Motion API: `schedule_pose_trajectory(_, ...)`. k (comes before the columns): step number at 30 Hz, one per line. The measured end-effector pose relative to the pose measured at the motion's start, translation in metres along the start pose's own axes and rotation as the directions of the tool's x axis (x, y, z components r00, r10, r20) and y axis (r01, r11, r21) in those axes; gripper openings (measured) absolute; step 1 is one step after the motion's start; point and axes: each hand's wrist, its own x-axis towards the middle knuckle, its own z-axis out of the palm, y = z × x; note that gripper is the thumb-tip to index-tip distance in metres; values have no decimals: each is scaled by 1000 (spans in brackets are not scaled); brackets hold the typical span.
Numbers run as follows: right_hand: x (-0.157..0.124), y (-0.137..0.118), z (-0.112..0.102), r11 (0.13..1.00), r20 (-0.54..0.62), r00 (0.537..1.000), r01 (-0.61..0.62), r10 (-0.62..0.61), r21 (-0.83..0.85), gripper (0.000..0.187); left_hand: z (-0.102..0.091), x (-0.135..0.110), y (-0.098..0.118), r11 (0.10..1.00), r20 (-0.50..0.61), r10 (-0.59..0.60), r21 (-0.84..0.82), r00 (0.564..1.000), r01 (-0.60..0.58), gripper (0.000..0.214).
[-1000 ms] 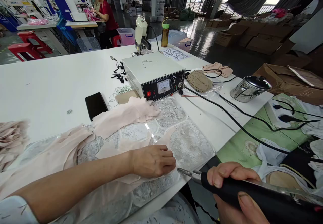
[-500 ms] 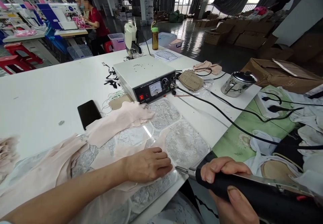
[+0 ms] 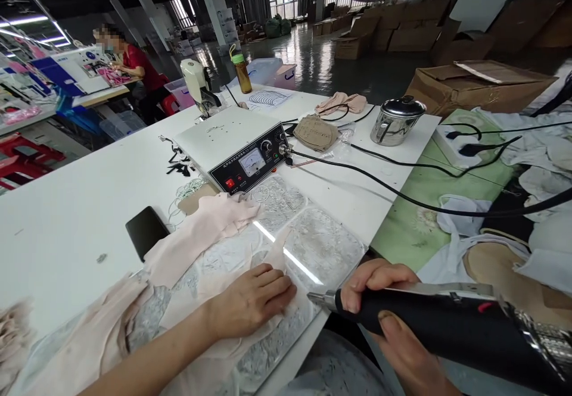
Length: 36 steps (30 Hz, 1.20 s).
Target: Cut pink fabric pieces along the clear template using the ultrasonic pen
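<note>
My left hand (image 3: 250, 301) lies flat, fingers together, pressing pale pink fabric (image 3: 196, 238) onto a scratched clear cutting plate (image 3: 324, 244) at the near edge of the white table (image 3: 80, 187). My right hand (image 3: 379, 301) is wrapped round a thick black handheld cutting tool (image 3: 429, 324). Its metal tip (image 3: 319, 299) points left, just right of my left fingertips. A black cable (image 3: 402, 196) runs from the tool to a white control box (image 3: 232, 146) with a meter and knobs.
A black phone (image 3: 145, 229) lies left of the fabric. A steel lidded pot (image 3: 395, 122), beige fabric pieces (image 3: 315, 133), a bottle (image 3: 241, 73) and a white machine (image 3: 196, 86) stand farther back. Cardboard boxes (image 3: 473, 86) are at right. A person in red (image 3: 134, 68) sits at a sewing station behind.
The view has tilted and swung, shifting everything left and down. My left hand stays on the fabric. The tool tip stays close to my left fingertips.
</note>
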Motion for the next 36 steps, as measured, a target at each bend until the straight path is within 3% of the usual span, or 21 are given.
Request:
schedule_pose_trajectory(11,-1,0,-1,999,6,999,-39,39,-10,15,0,-2,1,1000,-10,-22,0,1000,22,22)
schedule_pose_trajectory(28,3,13,7,1000,6,1000,7,-7,-2,10,4,-4,1,999,-5,-32,-6,999,32,22)
schedule_pose_trajectory(36,3,2,9,999,-19,1000,-23,22,-26,11,4,-5,3,999,-33,-38,-7,999,38,25)
